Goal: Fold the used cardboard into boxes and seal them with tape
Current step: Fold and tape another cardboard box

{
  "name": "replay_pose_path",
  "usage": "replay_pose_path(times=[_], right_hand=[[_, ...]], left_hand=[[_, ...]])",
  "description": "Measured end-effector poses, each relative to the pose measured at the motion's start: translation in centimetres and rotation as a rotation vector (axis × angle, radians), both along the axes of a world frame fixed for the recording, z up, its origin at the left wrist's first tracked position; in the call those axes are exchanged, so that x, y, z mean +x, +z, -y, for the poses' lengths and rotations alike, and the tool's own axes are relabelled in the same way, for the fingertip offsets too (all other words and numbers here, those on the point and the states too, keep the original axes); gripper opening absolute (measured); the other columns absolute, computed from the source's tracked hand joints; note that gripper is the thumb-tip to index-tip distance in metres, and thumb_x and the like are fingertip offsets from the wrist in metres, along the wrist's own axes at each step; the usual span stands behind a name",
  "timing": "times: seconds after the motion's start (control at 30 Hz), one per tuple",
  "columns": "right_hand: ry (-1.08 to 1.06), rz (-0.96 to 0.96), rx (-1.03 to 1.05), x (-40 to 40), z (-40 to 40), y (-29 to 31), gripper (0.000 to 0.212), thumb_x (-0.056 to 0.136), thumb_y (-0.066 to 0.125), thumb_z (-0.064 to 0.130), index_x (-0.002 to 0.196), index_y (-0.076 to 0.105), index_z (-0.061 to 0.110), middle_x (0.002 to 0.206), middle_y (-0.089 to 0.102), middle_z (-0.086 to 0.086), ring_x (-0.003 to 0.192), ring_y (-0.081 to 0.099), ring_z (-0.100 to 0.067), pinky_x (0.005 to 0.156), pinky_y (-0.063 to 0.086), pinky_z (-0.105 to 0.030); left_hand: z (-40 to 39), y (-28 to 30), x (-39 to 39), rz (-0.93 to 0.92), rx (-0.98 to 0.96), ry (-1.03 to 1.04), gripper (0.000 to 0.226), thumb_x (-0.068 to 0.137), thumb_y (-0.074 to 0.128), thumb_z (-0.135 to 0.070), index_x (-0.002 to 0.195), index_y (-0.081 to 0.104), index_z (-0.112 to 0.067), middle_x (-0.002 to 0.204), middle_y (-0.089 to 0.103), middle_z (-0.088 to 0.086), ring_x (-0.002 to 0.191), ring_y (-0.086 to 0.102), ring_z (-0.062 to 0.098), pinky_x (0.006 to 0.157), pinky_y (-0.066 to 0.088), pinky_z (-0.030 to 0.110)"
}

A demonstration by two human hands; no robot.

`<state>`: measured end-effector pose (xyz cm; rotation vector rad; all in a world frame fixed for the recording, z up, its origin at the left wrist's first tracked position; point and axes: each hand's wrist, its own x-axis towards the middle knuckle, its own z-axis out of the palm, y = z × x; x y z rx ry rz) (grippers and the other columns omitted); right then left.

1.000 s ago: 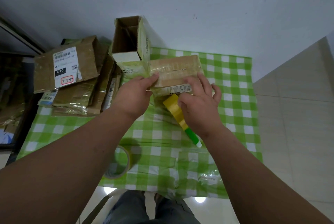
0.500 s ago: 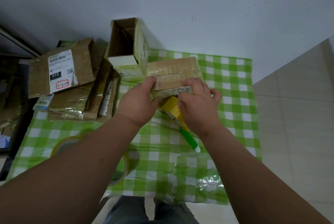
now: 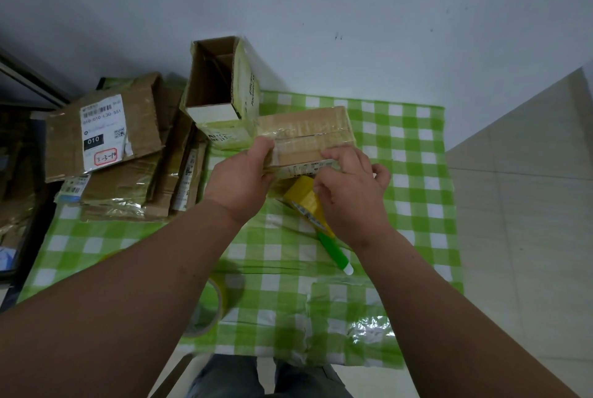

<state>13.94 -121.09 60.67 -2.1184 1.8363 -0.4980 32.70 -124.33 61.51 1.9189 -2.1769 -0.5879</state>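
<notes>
From my remote seat, a person's two bare hands work on a small brown box (image 3: 305, 133) standing on the counter (image 3: 414, 173), which is draped in a green-and-white checked cloth, just in front of a white wall. The left hand (image 3: 242, 178) grips the box's near left corner, thumb on top and fingers curled around the side. The right hand (image 3: 349, 186) is at the near right edge: its fingers (image 3: 333, 155) rest on the box's front rim, while the hand also holds a yellow tape dispenser (image 3: 305, 200) with a green handle (the handle juts out toward the camera below the wrist). Glossy clear tape already runs across the top of the box.

Touching the box at its far left stands an open pale-green carton (image 3: 221, 99), its mouth facing up and toward me. Further left, a stack of flattened cardboard (image 3: 128, 179) lies at the counter's edge, the top sheet bearing a white shipping label (image 3: 102, 131) marked "010" and a hand-written "3-3-10". A roll of tape (image 3: 208, 311) sits on the cloth near the front, partly hidden by the left forearm. The person's legs in dark trousers show under the counter's near edge, above a pale tiled floor.
</notes>
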Motion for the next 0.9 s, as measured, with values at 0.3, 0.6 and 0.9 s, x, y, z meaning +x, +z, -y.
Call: replay_pose_path(times=[0.3,0.6,0.9], right_hand=[[-0.048,0.111,-0.056,-0.1,-0.3,1.0,0.011,0.086,0.061,0.015,0.081,0.064,0.025,0.115,0.059,0.009,0.115,0.049,-0.015,0.088,0.008,-0.027],[-0.164,0.252,0.133,-0.4,-1.1,1.5,0.008,0.091,0.064,0.017,0.088,0.067,0.024,0.145,0.039,-0.003,0.13,0.042,-0.014,0.102,0.01,-0.03],[-0.194,0.458,0.069,1.7,-2.9,3.6,0.006,0.092,0.063,0.015,0.088,0.066,0.018,0.116,0.037,0.019,0.114,0.033,0.0,0.103,0.03,-0.04]], left_hand=[[-0.2,-0.2,1.3,-0.131,-0.003,0.037,0.05,0.093,0.064,-0.019,0.141,0.049,-0.022,0.116,0.068,0.011,0.101,0.063,0.034,0.081,0.05,0.039],[-1.3,-0.4,2.3,-0.189,-0.075,0.035,0.049,0.09,0.067,-0.012,0.137,0.055,-0.016,0.122,0.066,0.011,0.104,0.063,0.035,0.083,0.048,0.036],[-1.8,-0.2,4.6,-0.353,-0.047,0.18,0.05,0.096,0.053,-0.005,0.139,0.053,-0.032,0.121,0.062,0.01,0.103,0.06,0.029,0.093,0.049,0.039]])
